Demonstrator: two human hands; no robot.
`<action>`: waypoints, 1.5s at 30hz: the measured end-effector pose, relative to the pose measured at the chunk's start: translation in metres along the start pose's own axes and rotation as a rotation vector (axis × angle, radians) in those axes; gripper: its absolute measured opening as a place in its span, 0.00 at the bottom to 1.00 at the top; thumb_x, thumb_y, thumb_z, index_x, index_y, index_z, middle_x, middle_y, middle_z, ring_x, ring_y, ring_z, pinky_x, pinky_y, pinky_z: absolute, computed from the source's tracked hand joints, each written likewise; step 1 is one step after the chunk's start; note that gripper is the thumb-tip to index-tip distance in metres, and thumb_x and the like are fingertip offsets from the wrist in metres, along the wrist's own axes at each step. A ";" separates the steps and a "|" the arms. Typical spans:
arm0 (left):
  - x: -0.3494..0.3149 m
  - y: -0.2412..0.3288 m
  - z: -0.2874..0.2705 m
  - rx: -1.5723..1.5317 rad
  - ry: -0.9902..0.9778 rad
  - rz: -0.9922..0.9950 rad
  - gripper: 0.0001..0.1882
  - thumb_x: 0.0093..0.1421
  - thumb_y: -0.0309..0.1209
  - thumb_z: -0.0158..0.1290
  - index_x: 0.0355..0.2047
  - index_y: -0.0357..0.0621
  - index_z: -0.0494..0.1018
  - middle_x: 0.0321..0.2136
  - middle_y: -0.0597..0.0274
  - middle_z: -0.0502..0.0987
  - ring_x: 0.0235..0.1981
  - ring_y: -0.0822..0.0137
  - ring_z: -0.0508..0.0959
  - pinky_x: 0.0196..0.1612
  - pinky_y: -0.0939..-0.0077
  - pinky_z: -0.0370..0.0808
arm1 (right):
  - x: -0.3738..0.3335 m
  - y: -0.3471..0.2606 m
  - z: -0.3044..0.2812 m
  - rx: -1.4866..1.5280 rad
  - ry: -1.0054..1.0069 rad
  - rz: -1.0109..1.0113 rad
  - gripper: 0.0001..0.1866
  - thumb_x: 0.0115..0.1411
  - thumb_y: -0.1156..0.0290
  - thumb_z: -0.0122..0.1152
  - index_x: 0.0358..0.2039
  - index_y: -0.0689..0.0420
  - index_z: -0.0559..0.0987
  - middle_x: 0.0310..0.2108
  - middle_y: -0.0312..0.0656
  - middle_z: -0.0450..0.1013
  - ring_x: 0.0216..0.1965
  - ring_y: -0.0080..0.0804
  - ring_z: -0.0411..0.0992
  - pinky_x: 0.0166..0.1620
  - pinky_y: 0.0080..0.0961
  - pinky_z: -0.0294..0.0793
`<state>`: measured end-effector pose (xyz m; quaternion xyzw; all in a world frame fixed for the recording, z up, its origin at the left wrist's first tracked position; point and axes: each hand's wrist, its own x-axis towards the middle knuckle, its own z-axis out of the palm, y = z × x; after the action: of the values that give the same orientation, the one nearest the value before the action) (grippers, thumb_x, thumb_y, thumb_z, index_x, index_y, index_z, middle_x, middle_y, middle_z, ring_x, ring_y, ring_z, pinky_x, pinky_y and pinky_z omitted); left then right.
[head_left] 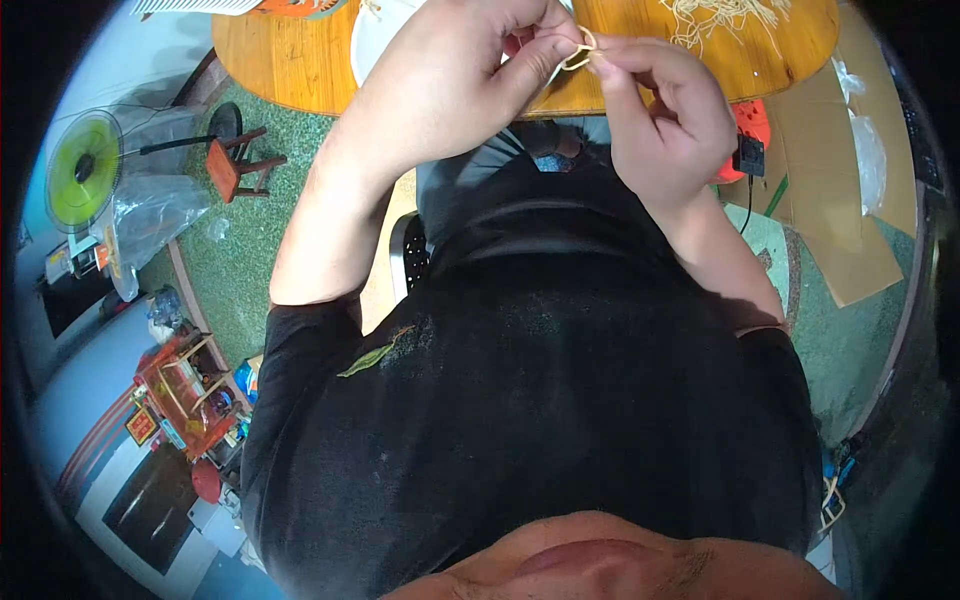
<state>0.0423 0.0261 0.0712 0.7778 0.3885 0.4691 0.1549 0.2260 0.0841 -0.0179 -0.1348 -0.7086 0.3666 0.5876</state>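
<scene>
Above the near edge of the wooden table (290, 60), both my hands are close together on a thin cream-yellow cord (578, 62), which forms a small loop between the fingertips. My left hand (480, 70) pinches it between thumb and fingers. From the other side, my right hand (675, 110) grips the cord with thumb and forefinger, its other fingers curled in. Partly hidden behind my left hand lies a white round plate or tray (372, 40). A loose heap of similar cream cords (730, 18) rests on the table to the right.
An orange-red object (755, 122) and a black plug-like box (748, 155) with a cable are beside my right wrist. Flattened cardboard (830, 170) covers the floor at right. On the left stand a green fan (85, 170) and a small wooden stool (225, 170).
</scene>
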 end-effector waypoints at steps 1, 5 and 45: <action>0.004 0.007 -0.001 -0.004 -0.004 0.001 0.02 0.63 0.22 0.55 0.34 0.36 0.75 0.30 0.52 0.77 0.31 0.55 0.79 0.37 0.66 0.74 | -0.001 0.001 -0.001 -0.003 0.003 0.002 0.09 0.62 0.86 0.65 0.43 0.66 0.79 0.41 0.48 0.82 0.39 0.29 0.82 0.45 0.24 0.83; 0.018 0.034 -0.004 0.079 -0.161 -0.570 0.02 0.63 0.22 0.55 0.34 0.36 0.74 0.30 0.50 0.76 0.32 0.53 0.79 0.37 0.65 0.74 | -0.003 -0.002 -0.005 0.314 0.035 0.322 0.08 0.65 0.85 0.61 0.45 0.67 0.76 0.42 0.49 0.81 0.39 0.27 0.81 0.46 0.22 0.81; -0.024 0.070 -0.013 0.294 -0.185 -0.483 0.36 0.43 0.48 0.77 0.44 0.40 0.72 0.39 0.51 0.79 0.39 0.49 0.82 0.42 0.59 0.79 | 0.036 -0.063 0.002 1.171 -0.107 0.908 0.17 0.66 0.76 0.64 0.35 0.50 0.60 0.31 0.37 0.67 0.32 0.27 0.68 0.36 0.21 0.69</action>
<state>0.0571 -0.0388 0.1062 0.7164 0.6102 0.2847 0.1825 0.2293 0.0620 0.0509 -0.0610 -0.2992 0.8974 0.3185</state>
